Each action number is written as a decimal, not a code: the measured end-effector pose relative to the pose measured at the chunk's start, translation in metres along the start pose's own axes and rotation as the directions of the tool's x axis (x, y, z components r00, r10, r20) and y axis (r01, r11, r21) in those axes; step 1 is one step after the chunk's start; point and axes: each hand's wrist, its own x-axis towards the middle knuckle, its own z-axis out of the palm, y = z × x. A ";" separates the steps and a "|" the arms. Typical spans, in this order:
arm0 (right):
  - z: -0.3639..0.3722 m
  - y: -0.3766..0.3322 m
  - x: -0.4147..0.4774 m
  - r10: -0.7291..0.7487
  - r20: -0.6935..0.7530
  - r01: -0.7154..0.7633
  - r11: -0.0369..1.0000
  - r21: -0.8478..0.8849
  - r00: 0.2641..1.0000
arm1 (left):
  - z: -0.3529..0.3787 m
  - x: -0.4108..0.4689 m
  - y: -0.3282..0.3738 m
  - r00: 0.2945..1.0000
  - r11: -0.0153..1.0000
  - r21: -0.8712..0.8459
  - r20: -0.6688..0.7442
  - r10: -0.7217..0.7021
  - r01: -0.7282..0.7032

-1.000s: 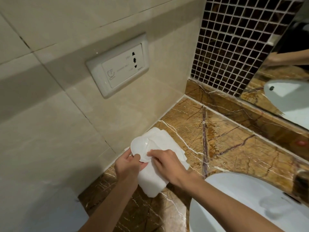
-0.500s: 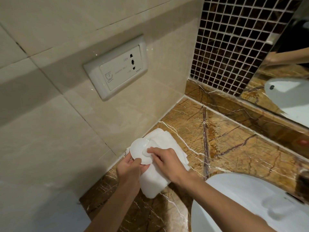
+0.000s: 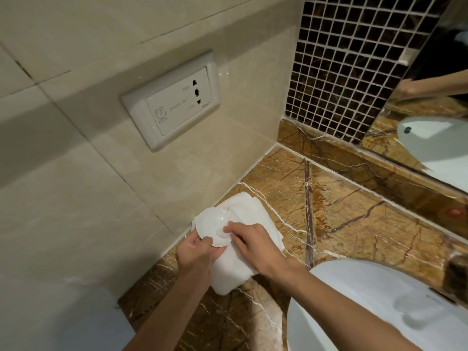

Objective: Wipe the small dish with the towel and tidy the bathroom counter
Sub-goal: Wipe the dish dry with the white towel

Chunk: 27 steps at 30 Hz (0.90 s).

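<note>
Small white dish sits between both hands, tilted, its face turned up toward the camera, above the marble counter close to the beige tile wall. Left hand grips the dish at its lower rim, thumb on the front edge, other fingers curled behind and mostly hidden; closed on the dish. Right hand comes in from the right side, fingers bent and pinched on a fold of the white towel, pressing it onto the right part of the dish face; fingertips touch the dish through the cloth. Whether bare skin also touches the dish, cannot tell. Towel bunches under and behind both hands: one part spreads past the dish on the far side of the hands, one thick fold hangs below between the two wrists, lower end resting on the counter. Dish is just ahead of the left thumb and just left of the right fingertips. White washbasin is to the right of the right forearm, near it. Shaver socket plate on the wall, well above the left hand. Dark mosaic tile and mirror far beyond the right hand, mirror shows a reflected arm
</note>
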 end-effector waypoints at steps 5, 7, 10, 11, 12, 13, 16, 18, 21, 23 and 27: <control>-0.005 -0.002 0.007 0.172 -0.178 -0.137 0.971 0.194 0.969 | -0.010 0.003 -0.004 0.998 0.999 0.016 0.049 -0.038 0.038; -0.012 -0.005 0.013 0.298 -0.199 -0.210 0.905 0.369 0.934 | -0.011 0.004 -0.006 0.995 0.999 0.005 0.082 -0.053 0.053; -0.022 -0.005 0.019 0.443 -0.131 -0.284 0.746 0.602 0.887 | -0.004 0.008 -0.006 0.991 0.997 0.037 0.116 -0.069 0.065; -0.024 -0.005 0.019 0.480 -0.110 -0.313 0.711 0.630 0.870 | -0.001 0.009 -0.006 0.989 0.996 0.064 0.128 -0.071 0.064; -0.026 -0.004 0.019 0.510 -0.095 -0.335 0.681 0.651 0.855 | 0.002 0.011 -0.005 0.987 0.993 0.098 0.140 -0.074 0.060; -0.028 -0.003 0.019 0.534 -0.085 -0.346 0.653 0.673 0.841 | 0.004 0.012 -0.005 0.986 0.989 0.137 0.152 -0.075 0.054; -0.030 -0.003 0.017 0.580 -0.061 -0.359 0.580 0.731 0.812 | 0.010 0.019 -0.004 0.985 0.952 0.304 0.155 -0.075 0.025; -0.030 -0.003 0.015 0.608 -0.022 -0.391 0.538 0.747 0.794 | 0.014 0.022 -0.005 0.988 0.917 0.398 0.123 -0.091 0.035; -0.031 -0.004 0.013 0.626 0.028 -0.407 0.472 0.782 0.780 | 0.017 0.022 -0.003 0.989 0.907 0.416 0.087 -0.117 0.070; -0.031 -0.004 0.014 0.627 0.032 -0.401 0.457 0.794 0.778 | 0.019 0.020 0.000 0.987 0.904 0.418 0.089 -0.136 0.087; -0.025 -0.006 0.014 0.617 0.018 -0.381 0.462 0.801 0.787 | 0.021 0.015 0.000 0.972 0.884 0.456 0.145 -0.185 0.100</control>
